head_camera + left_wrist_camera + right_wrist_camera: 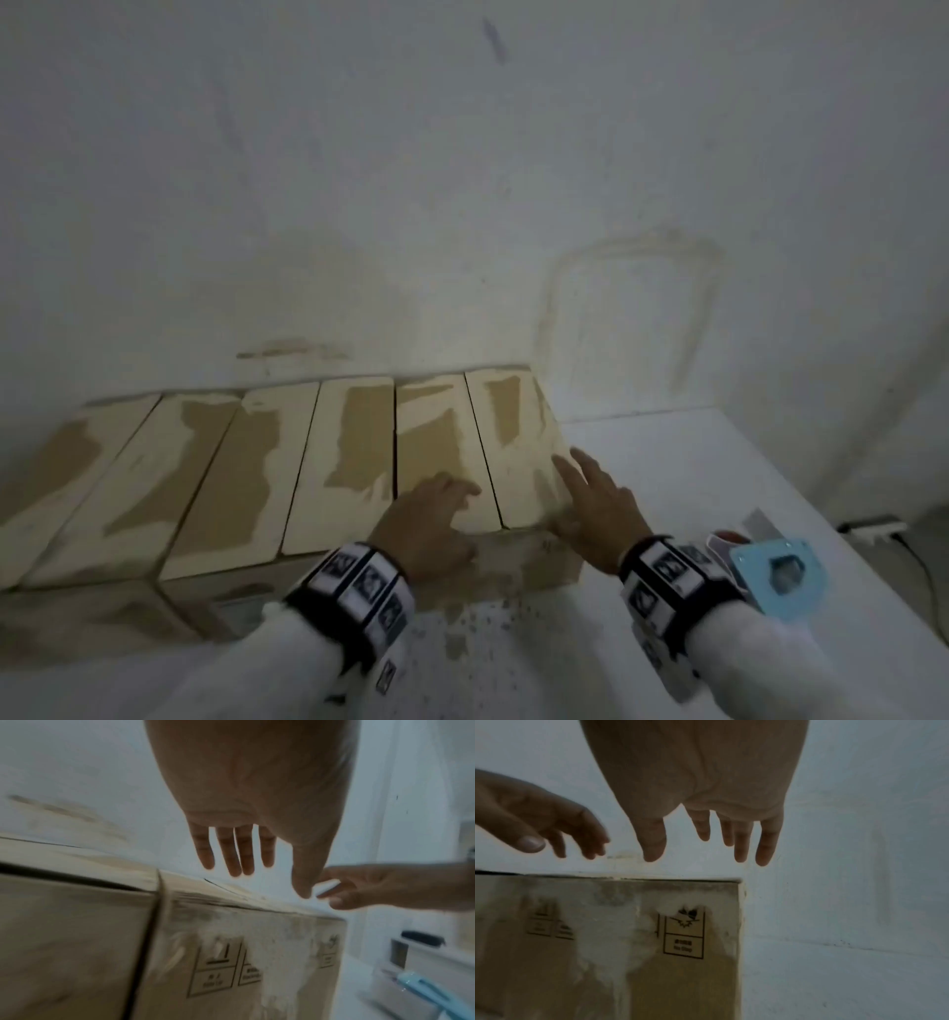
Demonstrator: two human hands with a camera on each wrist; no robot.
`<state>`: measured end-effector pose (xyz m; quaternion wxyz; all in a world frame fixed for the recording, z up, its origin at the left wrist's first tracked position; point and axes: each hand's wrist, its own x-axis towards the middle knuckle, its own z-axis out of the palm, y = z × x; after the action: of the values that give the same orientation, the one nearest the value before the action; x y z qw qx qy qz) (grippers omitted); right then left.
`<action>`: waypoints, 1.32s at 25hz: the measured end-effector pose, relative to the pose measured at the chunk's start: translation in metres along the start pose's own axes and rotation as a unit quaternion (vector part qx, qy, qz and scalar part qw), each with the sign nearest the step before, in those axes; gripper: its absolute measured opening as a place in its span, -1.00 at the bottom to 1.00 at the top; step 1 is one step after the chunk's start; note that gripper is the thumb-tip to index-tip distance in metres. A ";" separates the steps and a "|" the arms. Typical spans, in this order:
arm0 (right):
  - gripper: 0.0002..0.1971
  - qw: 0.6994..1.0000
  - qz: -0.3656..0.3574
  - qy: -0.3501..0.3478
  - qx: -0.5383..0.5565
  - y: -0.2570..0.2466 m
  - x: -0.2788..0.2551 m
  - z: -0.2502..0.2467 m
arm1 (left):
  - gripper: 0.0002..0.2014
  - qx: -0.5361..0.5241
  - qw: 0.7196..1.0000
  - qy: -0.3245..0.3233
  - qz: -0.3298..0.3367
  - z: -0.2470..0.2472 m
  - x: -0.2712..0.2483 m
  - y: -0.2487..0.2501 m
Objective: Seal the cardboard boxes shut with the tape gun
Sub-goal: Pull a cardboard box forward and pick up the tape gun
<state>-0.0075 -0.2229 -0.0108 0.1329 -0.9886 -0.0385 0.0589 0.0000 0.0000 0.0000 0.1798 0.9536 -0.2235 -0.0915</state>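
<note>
Several cardboard boxes stand in a row against the wall, their top flaps folded down with dark gaps between them. My left hand hovers over the near edge of the rightmost box, fingers relaxed and holding nothing. My right hand is spread at that box's near right corner, also empty. In the left wrist view my left hand hangs above the box, whose front bears printed handling symbols. The right wrist view shows my right hand above the box corner. A light blue tape gun lies on the table beside my right wrist.
The boxes sit on a white table against a stained white wall. Brown crumbs are scattered on the table in front of the box. A power strip and cable lie on the floor at the right.
</note>
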 end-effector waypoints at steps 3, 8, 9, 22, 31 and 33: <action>-0.25 0.998 0.017 -0.043 -0.040 -0.002 0.012 0.004 | -0.17 0.109 0.993 -0.032 0.033 0.009 0.034 0.007; -0.34 0.997 -0.035 -0.039 -0.051 0.026 0.007 0.016 | -0.10 0.253 0.960 -0.081 0.093 0.038 0.068 0.007; -0.36 0.998 -0.042 -0.023 -0.042 0.028 0.009 0.017 | -0.15 0.248 0.960 -0.077 0.101 0.040 0.070 0.009; -0.22 0.906 0.393 0.113 0.109 0.174 -0.049 0.030 | -0.27 0.181 0.982 -0.048 0.001 0.095 0.096 0.111; -0.40 0.877 0.456 -0.049 0.142 0.248 -0.066 0.089 | -0.26 0.178 0.980 -0.030 -0.089 0.111 0.100 0.147; -0.53 0.886 0.436 -0.038 0.155 0.254 -0.060 0.088 | -0.26 0.176 0.979 -0.028 -0.100 0.112 0.098 0.151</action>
<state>-0.0626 -0.4495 -0.1561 0.2441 -0.8695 0.4011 0.1533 -0.0010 -0.2051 -0.0542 -0.0075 0.9849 -0.1443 -0.0953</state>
